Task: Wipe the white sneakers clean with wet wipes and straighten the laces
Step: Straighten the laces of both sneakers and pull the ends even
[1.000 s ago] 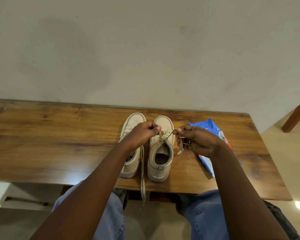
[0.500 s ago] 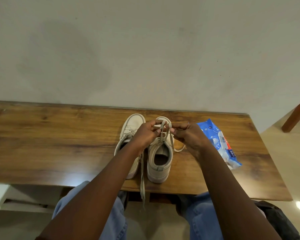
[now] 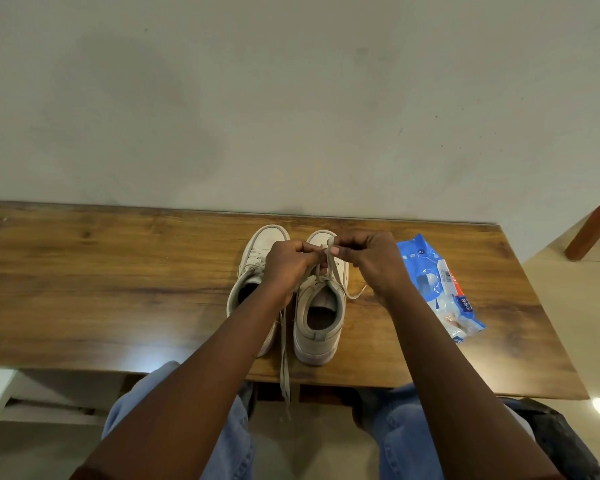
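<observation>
Sneakers (image 3: 321, 327) stand side by side on the table (image 3: 118, 271), heels near its front edge. Left hand (image 3: 288, 268) and right hand (image 3: 371, 261) each pinch the right shoe's laces (image 3: 330, 252); best to pull evenly, keeping them flat.

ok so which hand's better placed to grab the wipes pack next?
Right, probably. The right hand sits just beside the wipes pack; the left hand would have to cross the right sneaker. Both pinch the lace now.

sneakers (image 3: 321, 337): white pair upright, side by side
laces (image 3: 330, 266): right shoe's raised, loose
wipes pack (image 3: 440, 292): blue, flat, right of pair
</observation>
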